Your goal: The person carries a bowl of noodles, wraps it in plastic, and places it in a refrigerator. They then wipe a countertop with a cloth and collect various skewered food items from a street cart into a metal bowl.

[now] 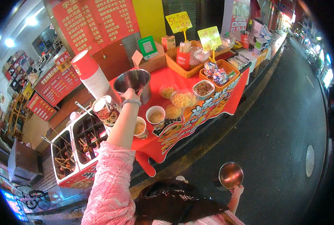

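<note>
My left hand (131, 96) is at the near rim of a deep stainless steel pot (145, 91) on the red-covered table, thumb spread to the right. It appears to grip the rim, though the fingertips are partly hidden. Low at my right side, my right hand (236, 190) holds a smaller shiny metal pan (230, 175) by its edge or handle, tilted over the road. Two paper cups of noodles, one (156, 116) near the middle and one (140, 127) beside my forearm, stand in front of the pot. Plastic tubs of noodles (183, 99) are to their right.
Left of the pot rises a tall stack of paper cups (92, 76). A sectioned cooker (81, 146) with skewers and a ladle handle adjoins the table. Behind are wicker baskets (183, 73) and a green code stand (148, 48). A meat container (203, 89) sits near the road-side edge.
</note>
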Demonstrator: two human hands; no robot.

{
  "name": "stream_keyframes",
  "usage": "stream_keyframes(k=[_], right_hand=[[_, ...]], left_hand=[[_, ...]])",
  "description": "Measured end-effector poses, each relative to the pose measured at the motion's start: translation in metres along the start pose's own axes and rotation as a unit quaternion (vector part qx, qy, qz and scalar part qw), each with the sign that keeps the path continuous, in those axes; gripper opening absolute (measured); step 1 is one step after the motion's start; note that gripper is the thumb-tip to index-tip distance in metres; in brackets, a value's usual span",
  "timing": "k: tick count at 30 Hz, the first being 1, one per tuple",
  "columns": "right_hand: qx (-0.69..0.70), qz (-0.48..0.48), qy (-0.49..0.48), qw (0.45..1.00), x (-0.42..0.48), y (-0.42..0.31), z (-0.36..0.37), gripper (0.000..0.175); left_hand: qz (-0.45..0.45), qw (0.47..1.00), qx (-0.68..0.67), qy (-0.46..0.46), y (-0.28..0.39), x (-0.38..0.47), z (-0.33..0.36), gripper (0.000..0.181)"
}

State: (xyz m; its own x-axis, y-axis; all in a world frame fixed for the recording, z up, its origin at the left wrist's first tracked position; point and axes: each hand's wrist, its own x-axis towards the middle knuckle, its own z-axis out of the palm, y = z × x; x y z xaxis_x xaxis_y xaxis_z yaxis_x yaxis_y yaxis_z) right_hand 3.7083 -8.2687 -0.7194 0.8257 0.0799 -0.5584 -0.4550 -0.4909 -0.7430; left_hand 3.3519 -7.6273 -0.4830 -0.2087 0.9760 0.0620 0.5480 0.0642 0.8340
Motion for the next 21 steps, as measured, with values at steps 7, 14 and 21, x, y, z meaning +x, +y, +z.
stream_keyframes(k=[7, 14, 21], right_hand=[[-0.232, -0.247, -0.052, 0.939, -0.013, -0.047, 0.041, 0.019], [-0.231, -0.146, -0.321, 0.907, -0.075, -0.157, 0.139, 0.005], [-0.271, -0.264, -0.583, 0.719, -0.131, -0.209, 0.228, 0.008]], left_hand=[[0.198, 0.952, 0.222, -0.067, -0.06, -0.029, -0.014, 0.042], [-0.014, 0.857, -0.497, -0.137, 0.032, -0.168, -0.077, 0.05], [-0.133, 0.907, -0.333, -0.223, -0.041, -0.345, -0.118, 0.069]])
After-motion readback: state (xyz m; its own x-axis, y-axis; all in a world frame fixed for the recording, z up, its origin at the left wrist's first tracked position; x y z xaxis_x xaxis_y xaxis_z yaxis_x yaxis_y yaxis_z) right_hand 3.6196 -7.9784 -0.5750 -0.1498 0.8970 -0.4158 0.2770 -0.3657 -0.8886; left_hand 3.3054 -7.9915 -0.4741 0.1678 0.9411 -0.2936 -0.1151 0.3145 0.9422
